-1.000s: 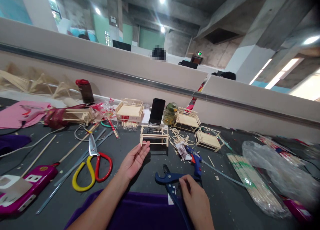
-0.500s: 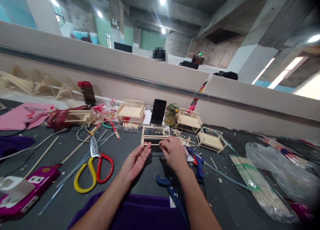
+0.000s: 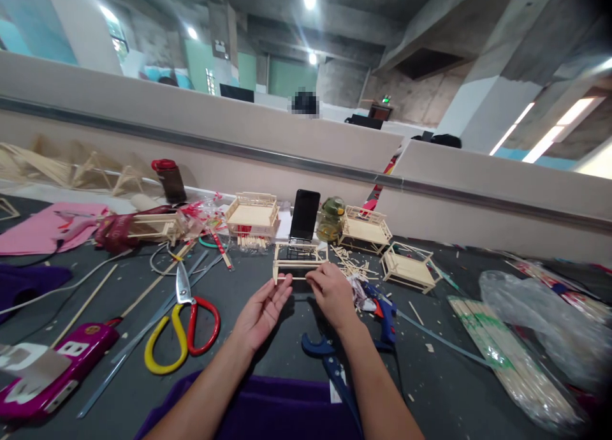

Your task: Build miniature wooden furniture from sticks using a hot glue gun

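Observation:
A small frame of thin wooden sticks (image 3: 300, 263) stands upright on the dark table in front of me. My left hand (image 3: 264, 307), palm turned up, has its thumb and fingertips at the frame's lower left corner. The fingers of my right hand (image 3: 332, 293) are bent together in a pinch at the frame's right end, near a low crosswise stick (image 3: 297, 278); the fingertips partly hide what they grip. Just behind the frame a black phone (image 3: 305, 215) leans on a stand. Below my right hand lies a blue cutter tool (image 3: 319, 347).
Scissors (image 3: 184, 325) with yellow and red handles lie left, beyond them a magenta power strip (image 3: 62, 366). Finished-looking stick models (image 3: 252, 213) line the back. A blue glue gun (image 3: 387, 322) and bagged sticks (image 3: 507, 351) are at right. Cut stick pieces (image 3: 351, 261) are scattered behind my right hand.
The view has shifted slightly, so everything sits a little further right and lower. Both hands keep nearly the same place at the stick frame.

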Action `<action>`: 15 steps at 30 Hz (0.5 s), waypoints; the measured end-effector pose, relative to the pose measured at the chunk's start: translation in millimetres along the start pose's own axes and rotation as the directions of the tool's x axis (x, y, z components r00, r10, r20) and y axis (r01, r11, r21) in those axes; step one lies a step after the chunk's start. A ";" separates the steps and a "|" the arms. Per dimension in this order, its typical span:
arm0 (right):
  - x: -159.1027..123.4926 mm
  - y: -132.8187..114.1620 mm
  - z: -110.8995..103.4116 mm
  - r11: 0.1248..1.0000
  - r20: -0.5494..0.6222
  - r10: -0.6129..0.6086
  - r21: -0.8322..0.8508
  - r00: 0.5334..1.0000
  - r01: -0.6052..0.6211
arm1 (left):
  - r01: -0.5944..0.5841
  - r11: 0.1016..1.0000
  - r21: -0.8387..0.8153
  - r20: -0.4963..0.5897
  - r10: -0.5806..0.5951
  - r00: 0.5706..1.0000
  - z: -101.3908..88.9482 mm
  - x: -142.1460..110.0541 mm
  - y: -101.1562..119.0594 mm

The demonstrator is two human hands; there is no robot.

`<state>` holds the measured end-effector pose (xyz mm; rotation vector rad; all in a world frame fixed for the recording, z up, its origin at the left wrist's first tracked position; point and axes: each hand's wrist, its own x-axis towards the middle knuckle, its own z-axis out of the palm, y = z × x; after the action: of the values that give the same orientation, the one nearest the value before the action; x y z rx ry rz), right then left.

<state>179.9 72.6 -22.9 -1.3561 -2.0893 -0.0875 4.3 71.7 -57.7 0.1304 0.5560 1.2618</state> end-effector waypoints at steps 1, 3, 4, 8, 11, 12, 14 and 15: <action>-0.4 0.4 0.6 1.000 -0.009 0.001 0.009 1.000 -0.001 | 0.000 1.000 -0.001 -0.002 0.000 1.000 0.4 -0.5 0.0; -1.1 0.9 1.4 1.000 -0.025 0.003 0.021 1.000 -0.003 | 0.002 1.000 -0.005 -0.004 -0.002 1.000 1.4 -1.1 0.0; -1.3 0.9 1.5 1.000 -0.030 0.004 0.024 1.000 -0.003 | 0.003 1.000 -0.009 -0.004 -0.003 1.000 1.8 -1.2 0.0; -1.9 0.7 1.8 0.999 -0.031 0.011 0.031 0.999 -0.010 | 0.002 1.000 -0.020 0.004 -0.002 1.000 2.6 -0.3 -0.3; -2.5 1.4 3.0 0.999 -0.041 0.016 0.044 0.999 -0.014 | 0.001 1.000 -0.025 0.012 0.000 1.000 3.0 0.2 -0.7; -2.7 1.8 3.5 0.999 -0.044 0.016 0.049 0.999 -0.014 | -0.002 1.000 -0.026 0.013 0.002 1.000 3.2 0.2 -0.7; -2.9 2.7 4.4 0.998 -0.043 0.015 0.058 0.999 -0.012 | -0.006 1.000 -0.025 0.012 0.006 1.000 3.9 -0.2 -0.6; -3.0 3.0 4.6 0.998 -0.040 0.013 0.060 0.999 -0.011 | -0.006 1.000 -0.023 0.013 0.006 1.000 4.2 -0.5 -0.4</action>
<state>181.1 73.4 -29.0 -1.3204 -2.0344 -0.0466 6.5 72.0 -54.1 0.1209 0.5295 1.2721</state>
